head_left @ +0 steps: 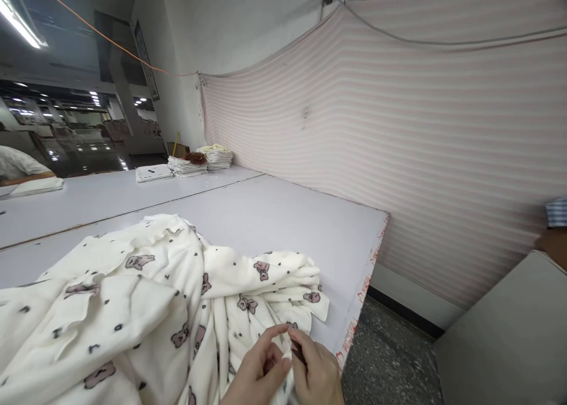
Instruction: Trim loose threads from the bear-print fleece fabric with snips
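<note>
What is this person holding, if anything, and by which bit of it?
White animal-print fabric: the left grip and right grip pinch a small bit in its near right part. Whether that bit is an edge cannot be told.

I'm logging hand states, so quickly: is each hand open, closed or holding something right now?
Left hand: closed, pinching the cloth.
Right hand: closed on the same cloth; the dark patch by its fingers is unclear.
</note>
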The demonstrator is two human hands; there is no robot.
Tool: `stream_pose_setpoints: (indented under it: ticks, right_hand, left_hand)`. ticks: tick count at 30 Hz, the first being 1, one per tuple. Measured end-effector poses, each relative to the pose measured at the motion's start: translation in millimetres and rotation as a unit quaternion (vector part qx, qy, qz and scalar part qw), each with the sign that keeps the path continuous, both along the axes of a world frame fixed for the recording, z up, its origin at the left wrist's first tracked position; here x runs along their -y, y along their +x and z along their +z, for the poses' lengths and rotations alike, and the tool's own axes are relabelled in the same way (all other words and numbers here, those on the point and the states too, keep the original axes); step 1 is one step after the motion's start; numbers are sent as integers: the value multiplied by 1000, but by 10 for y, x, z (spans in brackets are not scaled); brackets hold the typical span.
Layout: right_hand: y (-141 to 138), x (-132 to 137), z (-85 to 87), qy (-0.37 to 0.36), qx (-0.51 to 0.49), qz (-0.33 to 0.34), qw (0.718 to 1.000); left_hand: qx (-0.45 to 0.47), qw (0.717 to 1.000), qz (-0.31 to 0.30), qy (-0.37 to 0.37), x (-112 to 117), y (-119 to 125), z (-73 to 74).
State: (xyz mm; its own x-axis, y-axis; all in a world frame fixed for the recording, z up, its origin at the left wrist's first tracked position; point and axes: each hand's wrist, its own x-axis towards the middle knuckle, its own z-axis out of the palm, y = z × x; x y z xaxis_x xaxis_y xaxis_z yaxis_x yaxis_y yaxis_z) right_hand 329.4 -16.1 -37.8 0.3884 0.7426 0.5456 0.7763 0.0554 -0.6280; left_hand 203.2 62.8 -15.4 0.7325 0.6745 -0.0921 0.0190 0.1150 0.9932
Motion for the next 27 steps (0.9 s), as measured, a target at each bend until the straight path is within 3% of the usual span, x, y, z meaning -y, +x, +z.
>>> stream_pose_setpoints:
  ticks: [4,7,9,12,16,23,27]
  right_hand:
    - [-33,-11,23,34,0,-5,999]
    - [-39,-25,143,3,-136,14,991]
    - [-23,-13,221,-40,-239,38,969]
    - [33,53,289,-47,-305,76,948]
    - [112,142,297,-75,-281,110,951]
    - [130,101,227,-67,-208,82,972]
    - [134,84,247,-62,-206,104,971]
  left_hand:
    - [-25,999,-33,24,-16,17,43]
    - [-6,999,0,-31,-19,27,52]
    - [7,998,20,-64,-13,25,48]
    - [35,994,31,-96,7,16,58]
    - [75,988,49,-124,36,16,73]
    - [84,982,83,-148,35,39,-11]
    - [75,984,71,-145,39,50,-49]
